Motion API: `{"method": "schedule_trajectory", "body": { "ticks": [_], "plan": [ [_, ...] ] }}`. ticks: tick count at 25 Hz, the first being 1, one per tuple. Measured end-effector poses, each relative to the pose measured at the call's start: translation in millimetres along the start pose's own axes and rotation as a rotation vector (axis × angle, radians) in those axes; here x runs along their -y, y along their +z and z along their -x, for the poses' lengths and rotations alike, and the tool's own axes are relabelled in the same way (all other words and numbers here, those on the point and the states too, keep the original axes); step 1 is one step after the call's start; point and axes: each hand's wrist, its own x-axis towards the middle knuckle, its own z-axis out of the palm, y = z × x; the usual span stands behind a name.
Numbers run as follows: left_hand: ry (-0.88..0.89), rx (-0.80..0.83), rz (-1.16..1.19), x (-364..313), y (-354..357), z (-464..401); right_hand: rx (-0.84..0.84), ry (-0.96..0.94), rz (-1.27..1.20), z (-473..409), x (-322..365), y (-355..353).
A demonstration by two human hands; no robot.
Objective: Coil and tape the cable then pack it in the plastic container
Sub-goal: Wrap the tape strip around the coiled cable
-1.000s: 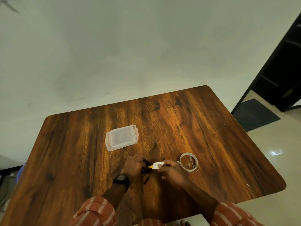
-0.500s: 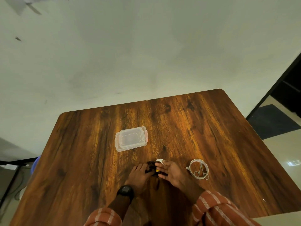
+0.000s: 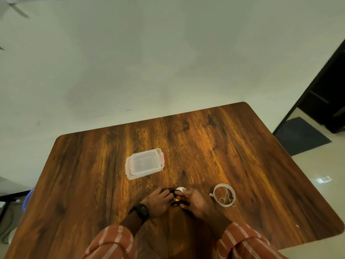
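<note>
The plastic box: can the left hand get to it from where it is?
Probably yes. The plastic box sits on bare table beyond the left hand, nothing between, but that hand is busy holding the cable.

Both hands meet near the front of the wooden table (image 3: 242, 156): the left hand (image 3: 158, 200) grips the coiled black cable (image 3: 174, 202), and the right hand (image 3: 196, 200) presses a white strip of tape (image 3: 180, 189) onto it. A tape roll (image 3: 217, 201) lies just right; the closed plastic container (image 3: 144, 163) sits farther back.
</note>
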Motion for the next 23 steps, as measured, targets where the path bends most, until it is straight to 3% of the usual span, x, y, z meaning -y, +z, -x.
{"method": "schedule_trajectory", "body": {
  "ticks": [4, 7, 11, 15, 18, 23],
  "plan": [
    [0.051, 0.083, -0.096, -2.1, -2.6, 0.8, -0.009, -0.001, -0.023, -0.2, -0.8, -2.9],
    [-0.111, 0.257, 0.113, -9.2, -3.7, -5.2, -0.025, 0.015, -0.059, 1.5, 1.5, -3.8],
    [-0.545, -0.03, 0.927, -21.7, -32.3, -13.8, -0.186, -0.05, -0.15, 12.1, 23.1, -11.8],
    [-0.757, -0.296, 1.624, -10.4, -66.4, -20.3, -0.349, -0.313, -0.104, 47.2, 42.7, -15.7],
    [-0.871, -0.42, 1.817, -7.1, -92.9, -24.5, -0.36, -0.457, -0.015, 79.3, 46.1, -1.0],
    [-0.836, -0.542, 1.808, -6.1, -116.6, -19.3, -0.346, -0.589, 0.164, 115.1, 46.3, 28.6]
  ]
}}
